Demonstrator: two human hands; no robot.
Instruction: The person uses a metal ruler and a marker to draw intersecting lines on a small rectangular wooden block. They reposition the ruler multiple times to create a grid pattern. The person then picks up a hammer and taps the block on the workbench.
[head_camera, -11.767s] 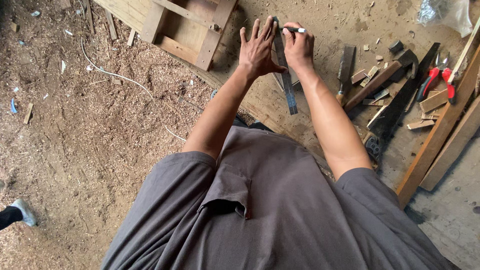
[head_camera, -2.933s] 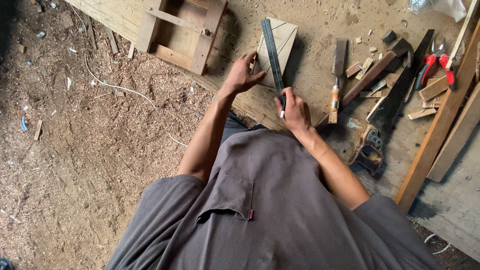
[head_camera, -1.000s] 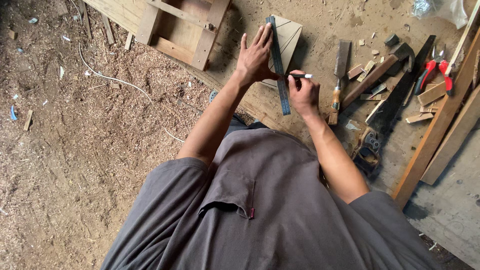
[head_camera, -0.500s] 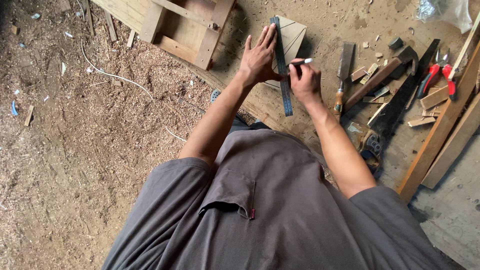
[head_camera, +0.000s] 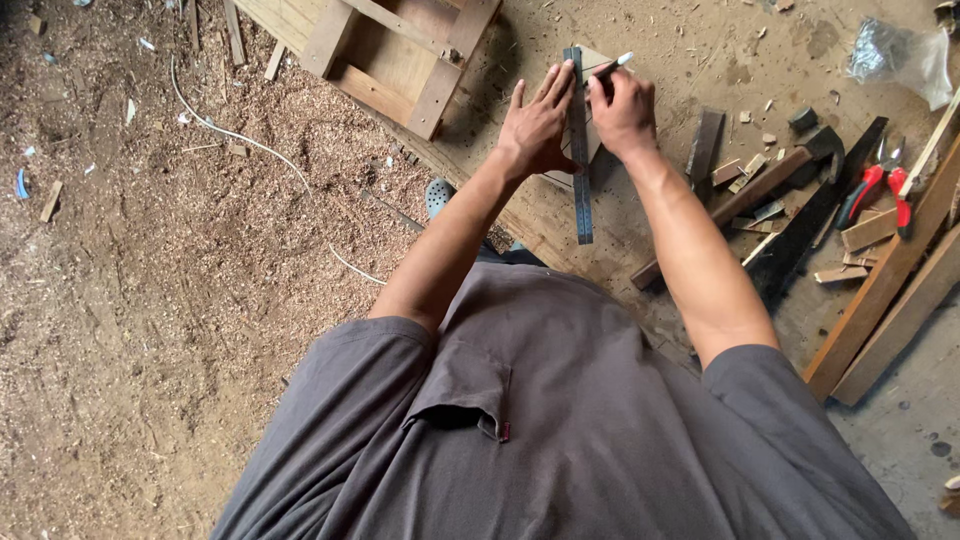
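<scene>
Two hands work over a small wooden block (head_camera: 598, 62) on the dusty floor: the left hand (head_camera: 535, 125) lies spread, pinning a metal ruler (head_camera: 579, 160) flat across it as a guide, while the right hand (head_camera: 622, 110) pinches a pen (head_camera: 612, 66) against the ruler's edge, with pliers (head_camera: 880, 185) farther right.

Ruler (head_camera: 579, 150) on board (head_camera: 596, 62) — hammer (head_camera: 745, 197) rightward
</scene>
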